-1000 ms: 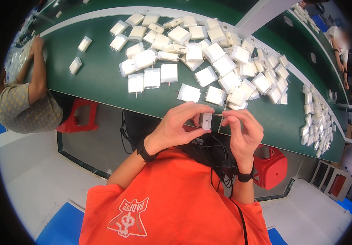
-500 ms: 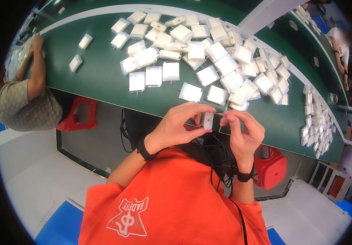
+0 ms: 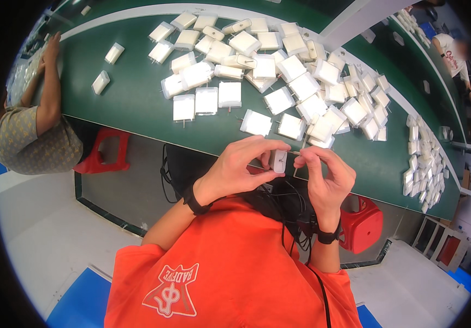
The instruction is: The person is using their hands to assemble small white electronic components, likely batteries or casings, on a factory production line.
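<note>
Just off the near edge of the table, my left hand [image 3: 246, 165] grips a small white block [image 3: 280, 162] between thumb and fingers. The block's narrow grey-white end, with a small dark metal spot in it, faces right. Close beside that end, the fingers of my right hand [image 3: 327, 177] are pinched together. A thin rod-like piece shows at these fingertips, too small to name, and whether it touches the block I cannot tell. Beyond my hands, many similar white blocks [image 3: 257, 123] with clear edges and thin metal pins lie spread and heaped on the green table [image 3: 137, 104].
Two blocks [image 3: 101, 82] lie apart at the left. Another heap [image 3: 424, 164] is at the far right. A white post [image 3: 355, 24] rises behind the table. A person [image 3: 39, 131] sits at the left, another [image 3: 455, 60] is at the far right. Red stools [image 3: 362, 225] and black cables [image 3: 295, 208] are below.
My hands and the block stay almost still. At the far right, the other person has shifted, with an arm now reaching lower and to the right.
</note>
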Tool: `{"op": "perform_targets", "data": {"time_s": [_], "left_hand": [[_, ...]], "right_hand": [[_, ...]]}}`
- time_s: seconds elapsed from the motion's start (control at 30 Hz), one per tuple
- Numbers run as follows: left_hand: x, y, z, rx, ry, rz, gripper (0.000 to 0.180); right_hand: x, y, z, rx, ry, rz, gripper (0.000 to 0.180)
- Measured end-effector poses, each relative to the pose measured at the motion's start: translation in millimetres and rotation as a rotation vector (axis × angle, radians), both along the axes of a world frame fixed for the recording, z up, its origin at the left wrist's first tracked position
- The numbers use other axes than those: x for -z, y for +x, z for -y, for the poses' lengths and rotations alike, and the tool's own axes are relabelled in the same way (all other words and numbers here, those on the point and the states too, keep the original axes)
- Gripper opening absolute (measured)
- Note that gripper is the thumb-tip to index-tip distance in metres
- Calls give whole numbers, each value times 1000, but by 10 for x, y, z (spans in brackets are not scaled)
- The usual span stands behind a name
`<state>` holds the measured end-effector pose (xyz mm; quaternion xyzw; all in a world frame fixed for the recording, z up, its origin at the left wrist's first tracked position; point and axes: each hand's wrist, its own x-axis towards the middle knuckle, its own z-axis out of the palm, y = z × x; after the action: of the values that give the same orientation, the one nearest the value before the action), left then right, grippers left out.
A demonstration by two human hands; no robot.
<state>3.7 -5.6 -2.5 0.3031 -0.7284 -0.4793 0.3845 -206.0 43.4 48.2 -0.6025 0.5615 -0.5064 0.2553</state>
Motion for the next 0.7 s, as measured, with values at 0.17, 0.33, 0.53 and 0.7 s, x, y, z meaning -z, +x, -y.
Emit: {"op": "perform_targets", "data": {"time_s": [0.17, 0.33, 0.53, 0.7], "left_hand": [[5, 2, 10, -4, -33, 11, 60], [-41, 0, 25, -3, 16, 13, 59], [-45, 31, -2, 14, 34, 31, 59], [-87, 6, -18, -7, 100, 5, 57]], "right_hand": [[-121, 106, 55, 42, -43, -151, 5], [-179, 183, 161, 58, -45, -301, 6], [-357, 122, 349, -43, 391, -101, 14], [-217, 64, 274, -18, 319, 118, 16]]}}
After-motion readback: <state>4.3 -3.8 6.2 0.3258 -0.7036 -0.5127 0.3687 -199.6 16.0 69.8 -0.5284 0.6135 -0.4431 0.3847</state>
